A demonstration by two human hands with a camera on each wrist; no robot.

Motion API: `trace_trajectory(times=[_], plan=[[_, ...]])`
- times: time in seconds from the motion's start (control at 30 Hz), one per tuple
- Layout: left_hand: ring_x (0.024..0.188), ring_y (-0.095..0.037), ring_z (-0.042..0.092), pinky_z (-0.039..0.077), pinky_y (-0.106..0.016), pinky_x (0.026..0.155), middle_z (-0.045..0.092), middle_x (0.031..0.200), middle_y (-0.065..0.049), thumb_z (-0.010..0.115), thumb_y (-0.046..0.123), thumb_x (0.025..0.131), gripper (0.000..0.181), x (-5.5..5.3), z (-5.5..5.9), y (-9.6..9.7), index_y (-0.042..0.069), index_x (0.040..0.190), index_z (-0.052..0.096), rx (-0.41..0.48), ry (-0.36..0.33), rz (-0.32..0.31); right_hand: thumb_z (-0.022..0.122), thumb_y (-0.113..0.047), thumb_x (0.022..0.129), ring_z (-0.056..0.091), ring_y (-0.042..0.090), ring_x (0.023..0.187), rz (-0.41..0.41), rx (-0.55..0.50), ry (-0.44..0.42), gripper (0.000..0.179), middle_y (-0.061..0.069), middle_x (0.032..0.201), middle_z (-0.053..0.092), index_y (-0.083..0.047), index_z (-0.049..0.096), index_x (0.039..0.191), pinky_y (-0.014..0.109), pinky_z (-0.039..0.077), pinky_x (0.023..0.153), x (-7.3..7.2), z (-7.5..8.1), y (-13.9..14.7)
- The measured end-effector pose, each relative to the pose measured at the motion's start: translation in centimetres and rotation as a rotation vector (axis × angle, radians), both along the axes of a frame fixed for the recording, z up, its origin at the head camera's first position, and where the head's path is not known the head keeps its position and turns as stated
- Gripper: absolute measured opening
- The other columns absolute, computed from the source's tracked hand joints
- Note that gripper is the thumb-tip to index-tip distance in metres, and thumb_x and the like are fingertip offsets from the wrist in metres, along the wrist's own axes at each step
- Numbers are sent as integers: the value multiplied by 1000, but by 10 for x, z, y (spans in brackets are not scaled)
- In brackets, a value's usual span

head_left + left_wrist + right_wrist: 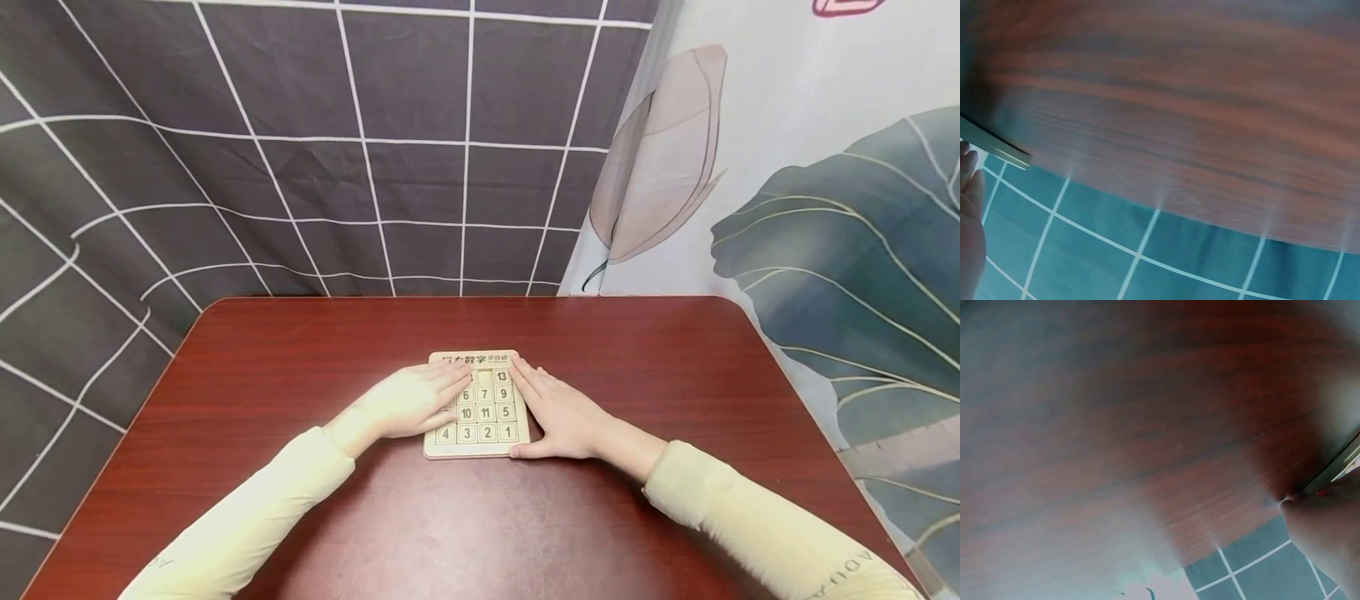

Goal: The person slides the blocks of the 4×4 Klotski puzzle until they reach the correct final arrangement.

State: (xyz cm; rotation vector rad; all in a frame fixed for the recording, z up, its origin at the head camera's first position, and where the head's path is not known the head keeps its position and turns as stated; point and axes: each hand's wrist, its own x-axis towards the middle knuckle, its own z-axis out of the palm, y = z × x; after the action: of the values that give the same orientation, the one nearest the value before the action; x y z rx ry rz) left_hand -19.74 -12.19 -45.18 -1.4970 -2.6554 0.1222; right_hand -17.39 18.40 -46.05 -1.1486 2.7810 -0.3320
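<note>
A pale wooden number sliding puzzle (477, 450) lies flat on the table, with numbered square tiles (486, 413) in its frame and dark printed characters along the top. One gap shows in the top row, left of the 13 tile. My left hand (414, 400) rests over the puzzle's left side with straight fingers, hiding several tiles there. My right hand (567, 414) lies along the right edge, its straight fingers touching the upper right and its thumb the lower right corner. The wrist views show only slivers of the puzzle's edge (997, 145) beside each hand.
A dark red wood-grain table (315, 333) spreads around the puzzle, with light glare at the front. Behind it hangs a dark grey curtain (420, 183) with white grid lines. At the right hangs a white curtain (772, 108) with large leaf prints.
</note>
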Motion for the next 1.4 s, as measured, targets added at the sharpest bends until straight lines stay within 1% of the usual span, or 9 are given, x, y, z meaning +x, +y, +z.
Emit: trace_trajectory(times=[0.2, 0.33, 0.43, 0.53, 0.67, 0.87, 1.0, 1.17, 1.4], plan=[[152, -28, 50, 42, -42, 127, 51, 163, -14, 57, 42, 107, 63, 5, 5, -9, 2, 156, 52, 6, -6, 6, 71, -67, 89, 22, 33, 165, -8, 4, -11, 119, 22, 178, 11, 6, 18, 167, 52, 29, 133, 1, -1, -1], [151, -28, 51, 42, -43, 127, 52, 162, -14, 56, 42, 108, 62, 4, 8, -6, 2, 155, 52, 14, 5, 2, 70, -69, 89, 20, 32, 166, -15, 7, -26, 121, 21, 178, 9, 5, 16, 167, 51, 28, 134, 1, -2, -2], [150, -28, 53, 42, -44, 127, 55, 160, -15, 58, 39, 107, 60, 0, 11, 3, 2, 153, 54, 40, 16, -18, 70, -69, 89, 21, 32, 166, -22, 10, -29, 120, 20, 178, 9, 5, 16, 167, 51, 28, 134, 0, -1, -2], [151, -29, 52, 42, -44, 127, 54, 161, -15, 57, 38, 107, 60, -3, 11, 15, 2, 154, 54, 41, 4, -37, 70, -69, 89, 21, 33, 165, -28, 9, -34, 120, 20, 178, 10, 4, 16, 168, 52, 29, 133, 0, -1, -1], [154, -27, 48, 39, -41, 129, 49, 165, -13, 54, 42, 109, 63, -5, 10, 31, 4, 158, 49, 6, -33, -37, 70, -69, 89, 22, 33, 165, -27, 8, -37, 120, 21, 178, 10, 5, 16, 168, 53, 29, 133, 1, -1, 0], [154, -25, 48, 38, -38, 130, 48, 165, -12, 53, 45, 109, 64, -4, 7, 43, 3, 158, 49, -41, -11, -61, 71, -68, 89, 21, 31, 166, -17, 0, -23, 119, 19, 179, 9, 4, 17, 168, 51, 28, 134, -1, -4, 0], [153, -25, 49, 38, -37, 130, 50, 164, -12, 50, 47, 110, 65, -6, 3, 41, 3, 157, 50, -62, 4, -56, 71, -68, 89, 21, 31, 166, -15, 2, -22, 119, 19, 179, 8, 4, 18, 167, 51, 28, 134, -2, -5, -1], [150, -25, 53, 41, -37, 128, 54, 161, -13, 51, 47, 109, 63, -6, 1, 30, 3, 154, 53, -47, 24, -54, 70, -69, 89, 20, 31, 166, -22, 5, -27, 120, 18, 179, 7, 5, 18, 167, 50, 27, 134, -1, -6, -2], [150, -26, 52, 41, -39, 128, 54, 161, -13, 54, 46, 108, 63, -3, 3, 19, 3, 155, 53, -11, -11, -33, 71, -69, 88, 22, 31, 165, -18, 4, -8, 120, 19, 179, 10, 5, 19, 167, 50, 29, 133, -1, -4, 0]])
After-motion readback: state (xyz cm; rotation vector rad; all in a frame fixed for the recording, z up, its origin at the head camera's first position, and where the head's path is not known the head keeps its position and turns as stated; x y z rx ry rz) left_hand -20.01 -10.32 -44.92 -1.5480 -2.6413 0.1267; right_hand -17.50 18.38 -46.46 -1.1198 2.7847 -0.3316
